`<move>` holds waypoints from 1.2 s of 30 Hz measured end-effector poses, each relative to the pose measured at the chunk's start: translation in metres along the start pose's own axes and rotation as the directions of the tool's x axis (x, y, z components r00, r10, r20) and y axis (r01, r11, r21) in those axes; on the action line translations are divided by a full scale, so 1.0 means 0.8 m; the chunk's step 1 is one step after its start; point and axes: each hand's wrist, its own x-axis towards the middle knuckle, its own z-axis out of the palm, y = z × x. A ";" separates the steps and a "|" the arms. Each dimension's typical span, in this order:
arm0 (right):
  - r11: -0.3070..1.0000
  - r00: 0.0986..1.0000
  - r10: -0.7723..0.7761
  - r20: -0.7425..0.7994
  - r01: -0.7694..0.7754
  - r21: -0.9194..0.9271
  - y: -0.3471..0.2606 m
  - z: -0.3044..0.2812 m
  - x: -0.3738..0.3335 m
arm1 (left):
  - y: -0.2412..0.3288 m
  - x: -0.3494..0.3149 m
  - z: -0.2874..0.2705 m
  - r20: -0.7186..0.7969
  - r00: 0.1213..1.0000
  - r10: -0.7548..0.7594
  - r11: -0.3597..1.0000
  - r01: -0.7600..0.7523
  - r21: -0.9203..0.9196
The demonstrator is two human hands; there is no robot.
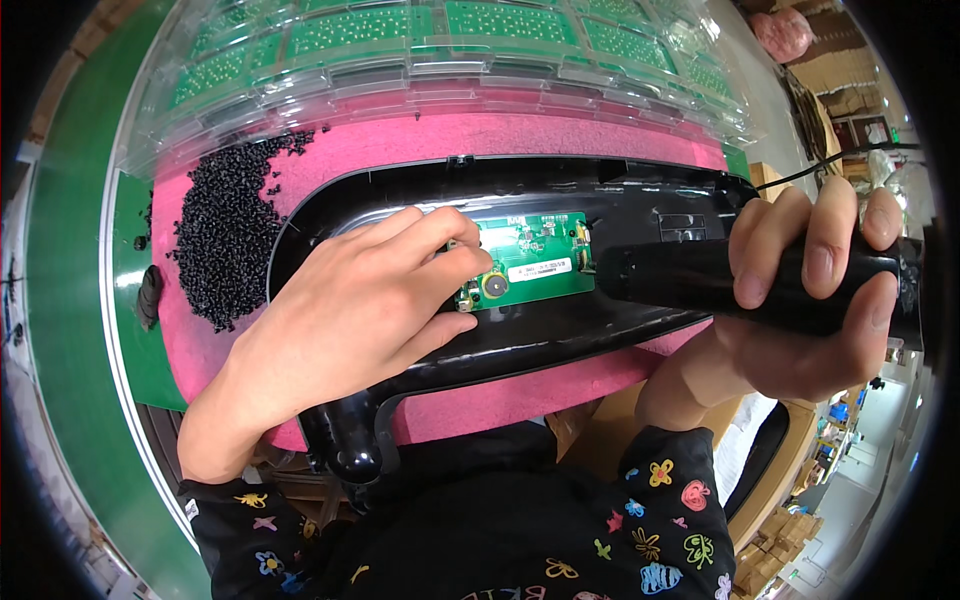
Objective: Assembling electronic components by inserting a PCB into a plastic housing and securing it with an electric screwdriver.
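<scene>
A green circuit board (pixel 540 262) with a white label and a round component lies inside a long black plastic housing (pixel 450 362). My left hand (pixel 370 290) is bent over the board's left end, fingers and thumb closed on its edge. My right hand (pixel 815 290) wraps round a thick black cylindrical tool, seemingly an electric screwdriver (pixel 680 278). Its narrower front end points left at the board's right edge. Whether the tip touches anything cannot be made out.
The housing rests on a pink mat (pixel 460 415). A heap of small black screws (pixel 225 235) lies left of it. Clear plastic trays (pixel 400 75) with green boards stand at the back. A black cable (pixel 835 157) runs off right. Cardboard boxes (pixel 780 540) stand lower right.
</scene>
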 end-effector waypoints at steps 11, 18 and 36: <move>0.997 0.999 -0.050 -0.017 0.051 0.065 -0.002 0.003 -0.001 | 0.000 0.001 0.001 0.006 1.000 0.001 1.000 -0.001 0.002; 0.998 0.999 0.004 0.045 -0.001 -0.062 -0.009 -0.005 -0.001 | 0.000 0.000 0.001 0.002 1.000 -0.001 1.000 0.001 0.011; 0.998 0.995 -0.057 -0.086 0.055 -0.025 -0.001 0.015 -0.008 | 0.000 0.000 0.001 0.015 1.000 -0.001 1.000 0.001 0.012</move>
